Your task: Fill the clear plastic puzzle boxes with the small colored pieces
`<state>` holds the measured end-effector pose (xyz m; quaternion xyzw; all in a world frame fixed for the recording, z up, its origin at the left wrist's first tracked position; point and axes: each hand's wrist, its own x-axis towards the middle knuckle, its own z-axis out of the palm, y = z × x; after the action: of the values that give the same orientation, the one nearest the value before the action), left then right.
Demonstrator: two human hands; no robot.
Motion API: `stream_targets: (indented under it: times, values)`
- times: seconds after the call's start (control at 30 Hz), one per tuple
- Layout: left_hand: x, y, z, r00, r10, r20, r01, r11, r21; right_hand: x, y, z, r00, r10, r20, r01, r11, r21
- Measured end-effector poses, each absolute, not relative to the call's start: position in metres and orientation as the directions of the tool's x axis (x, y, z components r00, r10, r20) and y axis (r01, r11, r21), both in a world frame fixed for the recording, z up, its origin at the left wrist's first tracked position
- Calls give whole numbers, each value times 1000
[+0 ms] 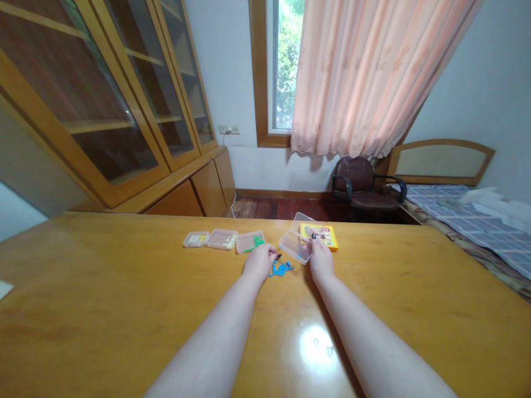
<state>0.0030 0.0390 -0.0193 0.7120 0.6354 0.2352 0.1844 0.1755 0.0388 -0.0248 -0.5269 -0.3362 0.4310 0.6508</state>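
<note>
My left hand (259, 261) rests on the wooden table (124, 309) with its fingers curled in a pinch beside a small dark piece; what it pinches is too small to name. Just right of it lies a little heap of blue pieces (281, 270). My right hand (320, 258) is closed on the edge of a clear plastic box (294, 246) with its lid open. Behind that box lies a yellow booklet (320, 235).
Three small clear boxes (222, 239) stand in a row to the left, the right one (250, 241) holding green pieces. Beyond the table are a glass-door cabinet (124, 110), a dark chair (365, 185), a window with a pink curtain (373, 72) and a bed (477, 221).
</note>
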Motion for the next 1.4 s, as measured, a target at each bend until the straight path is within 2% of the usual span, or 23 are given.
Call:
stream_targets:
  times: [0.23, 0.37, 0.53, 0.63, 0.7, 0.8, 0.87, 0.97, 1.1, 1.17, 1.3, 1.4]
  values:
    - [2, 41, -15, 10, 960, 279, 707, -204, 677, 178, 42, -32, 408, 912, -34, -184, 45, -982]
    - [2, 39, -10, -44, 944, 326, 669, -215, 712, 179, 43, -31, 400, 916, -30, -185, 48, -982]
    - [1, 35, -4, -153, 892, 426, 607, -255, 752, 179, 43, -33, 396, 918, 11, -94, 53, -994]
    - [2, 31, -2, -127, 859, 495, 591, -335, 734, 178, 41, -34, 346, 936, 71, 1, 75, -997]
    - [5, 29, -2, -49, 859, 510, 588, -388, 710, 178, 40, -33, 303, 947, 110, 69, 94, -993]
    - [9, 28, -2, 130, 854, 504, 573, -480, 665, 176, 39, -31, 267, 956, 124, 93, 103, -990]
    - [10, 28, -2, 187, 840, 510, 570, -516, 640, 175, 38, -29, 277, 956, 97, 58, 84, -995]
    - [8, 30, -2, 106, 862, 496, 615, -449, 648, 176, 37, -26, 342, 939, 44, -13, 51, -999]
    - [4, 35, -8, 15, 920, 393, 698, -291, 654, 178, 36, -20, 452, 892, 9, -102, 62, -993]
    - [5, 36, -11, 77, 944, 319, 739, -269, 617, 178, 35, -18, 476, 879, 4, -140, 80, -987]
    - [11, 31, -13, 265, 941, 212, 783, -338, 521, 177, 36, -19, 438, 899, -7, -178, 79, -981]
    - [13, 29, -12, 283, 942, 181, 792, -335, 510, 177, 38, -23, 417, 909, -10, -196, 79, -977]
